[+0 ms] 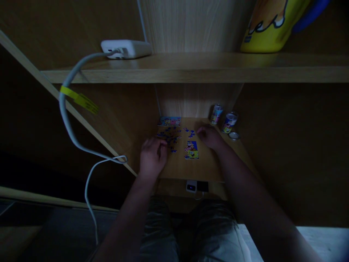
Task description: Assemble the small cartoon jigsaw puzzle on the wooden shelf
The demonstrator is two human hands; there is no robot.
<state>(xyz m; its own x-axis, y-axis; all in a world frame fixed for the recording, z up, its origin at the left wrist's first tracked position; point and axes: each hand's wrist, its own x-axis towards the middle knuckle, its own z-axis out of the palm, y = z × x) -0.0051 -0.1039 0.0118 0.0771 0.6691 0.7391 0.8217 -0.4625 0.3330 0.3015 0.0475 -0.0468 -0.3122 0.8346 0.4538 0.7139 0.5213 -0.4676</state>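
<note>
On the desk lies a partly joined jigsaw puzzle (192, 150) with a yellow cartoon figure on it. Loose puzzle pieces (169, 135), many showing blue, are scattered left of it. My left hand (153, 154) is at the left edge of these pieces, its fingers curled in; what they hold, if anything, is hidden. Beyond the joined part, a small group of pieces (191, 133) lies just left of my right hand (209, 136). That hand's fingers are bent together, and the dim light hides whatever may be between them. A picture card (170, 121) lies at the back left.
A printed can (216, 114), an open can (229, 122) and a round metal lid (233, 136) stand or lie at the back right. Overhead, a shelf (191, 74) bears a white charger (127, 49) and a yellow mug (268, 31). A cable (64, 112) hangs left.
</note>
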